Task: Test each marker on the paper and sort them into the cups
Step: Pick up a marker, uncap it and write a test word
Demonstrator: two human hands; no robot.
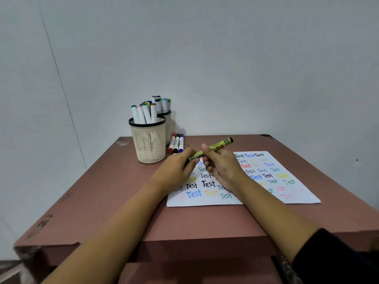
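Observation:
Both hands hold one yellow-green marker (217,145) with a black end cap, above the white paper (297,193). My right hand (220,168) grips its barrel near the middle. My left hand (176,170) holds its near end, which the fingers hide. The paper is covered with the word "Test" in many colours. Two cream mesh cups stand at the back left: the front cup (148,143) and the rear cup (169,125), each with several markers in it. Three markers (176,142), red, black and blue, lie side by side next to the cups.
The reddish-brown table (98,199) stands against a white wall. Its front edge runs just below my forearms. A dark sleeve (336,257) covers my right upper arm at the lower right.

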